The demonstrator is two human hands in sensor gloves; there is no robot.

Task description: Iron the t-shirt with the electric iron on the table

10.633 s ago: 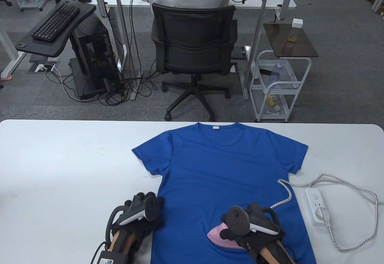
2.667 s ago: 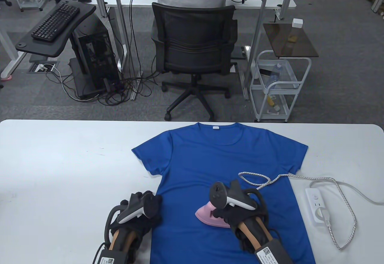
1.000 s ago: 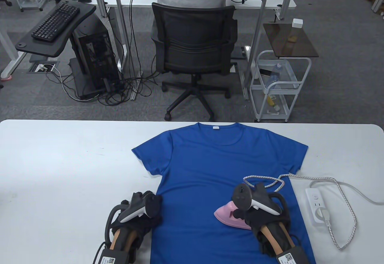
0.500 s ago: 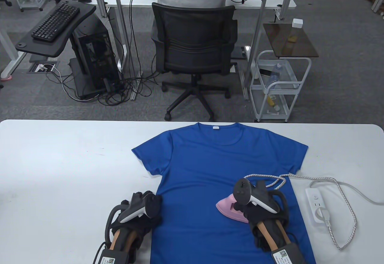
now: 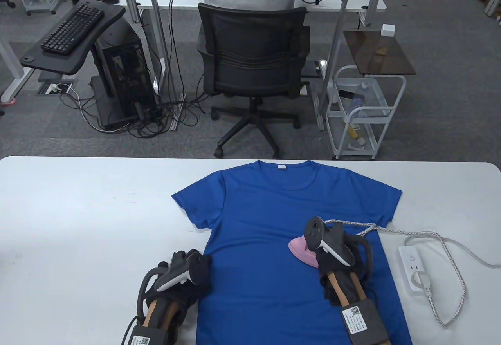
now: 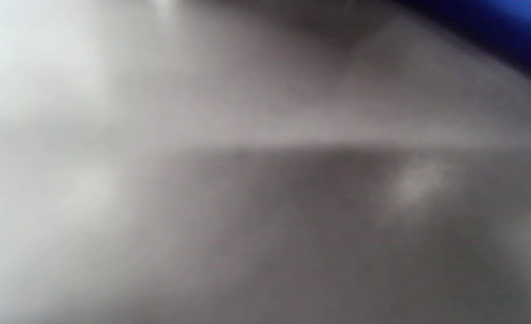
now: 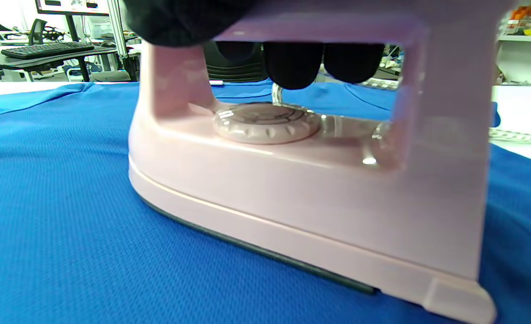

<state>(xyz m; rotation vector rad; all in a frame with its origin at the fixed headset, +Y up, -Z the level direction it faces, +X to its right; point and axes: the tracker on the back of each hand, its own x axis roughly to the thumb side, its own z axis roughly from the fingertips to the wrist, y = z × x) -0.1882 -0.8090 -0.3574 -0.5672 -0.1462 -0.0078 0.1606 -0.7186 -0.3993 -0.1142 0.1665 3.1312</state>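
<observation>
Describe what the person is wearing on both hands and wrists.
The left hand and right hand wear black sensor gloves, each with a black-and-white controller-like tracker on its back. Grey wrist units carry white QR-code labels, and black cables loop beside the wrists.

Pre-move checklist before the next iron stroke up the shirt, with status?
1. Right hand grip on iron handle: ok, fingers wrapped under it.
2. Soleplate flat on t-shirt: ok.
3. Left hand holding the shirt's edge: cannot tell, wrist view blurred.
4. Cord off the stroke path: not ok, it lies on the shirt just beyond the iron.
5. Plug seated in power strip: ok.
</observation>
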